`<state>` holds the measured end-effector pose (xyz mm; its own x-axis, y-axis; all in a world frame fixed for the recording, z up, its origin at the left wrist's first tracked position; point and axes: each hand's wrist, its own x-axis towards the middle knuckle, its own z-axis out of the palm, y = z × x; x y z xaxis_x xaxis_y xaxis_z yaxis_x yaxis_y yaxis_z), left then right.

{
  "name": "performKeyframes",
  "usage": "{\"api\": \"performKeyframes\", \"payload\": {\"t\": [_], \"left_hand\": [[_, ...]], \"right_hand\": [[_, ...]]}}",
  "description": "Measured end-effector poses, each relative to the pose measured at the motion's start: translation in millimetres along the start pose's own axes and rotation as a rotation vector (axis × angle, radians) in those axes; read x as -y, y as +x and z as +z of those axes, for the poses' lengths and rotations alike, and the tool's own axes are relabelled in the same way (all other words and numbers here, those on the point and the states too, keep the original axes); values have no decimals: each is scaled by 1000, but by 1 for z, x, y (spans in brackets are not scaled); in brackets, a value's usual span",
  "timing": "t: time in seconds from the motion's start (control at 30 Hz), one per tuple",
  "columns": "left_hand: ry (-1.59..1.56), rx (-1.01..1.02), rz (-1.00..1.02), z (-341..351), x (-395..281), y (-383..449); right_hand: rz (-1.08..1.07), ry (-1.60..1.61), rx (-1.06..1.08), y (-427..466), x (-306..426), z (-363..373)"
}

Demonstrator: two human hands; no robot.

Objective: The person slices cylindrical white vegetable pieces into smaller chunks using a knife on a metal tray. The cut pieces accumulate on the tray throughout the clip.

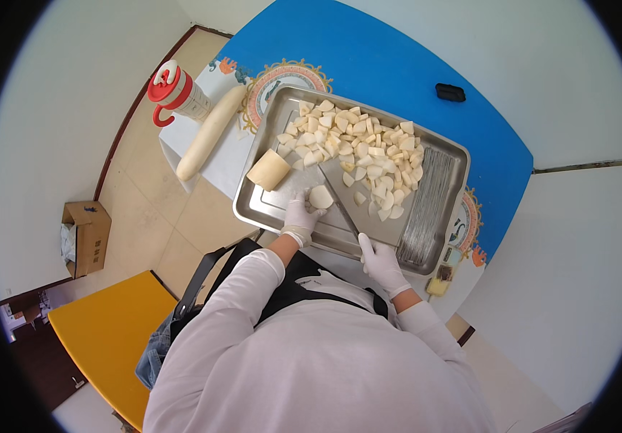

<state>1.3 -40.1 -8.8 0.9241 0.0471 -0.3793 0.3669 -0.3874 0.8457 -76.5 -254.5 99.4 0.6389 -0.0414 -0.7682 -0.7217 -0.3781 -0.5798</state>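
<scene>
In a wide metal tray (274, 221), a knife (343, 208) slants across the middle, seen nearly edge-on. My right hand (381, 265), in a white glove, grips its handle end near the tray's front rim. Just left of the blade, my gloved left hand (301, 216) steadies a short cut piece of white root vegetable (321, 197), its pale cut face upward. A thicker peeled chunk (268, 170) lies on its side beyond that hand. Many wedge-shaped cut pieces (367, 143) are heaped over the tray's far and middle part.
A bundle of thin greyish strands or sticks (426, 205) fills the tray's right end. Left of the tray lie a long whole white root (211, 132) and a red-lidded bottle (181, 94). A black tray-like object (450, 92) rests on the blue tabletop (375, 54). A small container (443, 273) sits right.
</scene>
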Motion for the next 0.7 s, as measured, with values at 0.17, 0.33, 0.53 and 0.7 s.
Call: {"api": "performKeyframes", "payload": {"t": [0.17,0.33,0.53,0.7], "left_hand": [[85,-72,-63,-1,8,3],[8,-72,-221,-1,8,6],[4,-117,-321,2,5,7],[-20,-126,-343,2,4,7]], "right_hand": [[-37,-200,-29,10,-6,7],[-39,-197,-23,11,-7,8],[-37,-200,-10,10,-6,8],[-55,-208,-22,8,-5,9]]}}
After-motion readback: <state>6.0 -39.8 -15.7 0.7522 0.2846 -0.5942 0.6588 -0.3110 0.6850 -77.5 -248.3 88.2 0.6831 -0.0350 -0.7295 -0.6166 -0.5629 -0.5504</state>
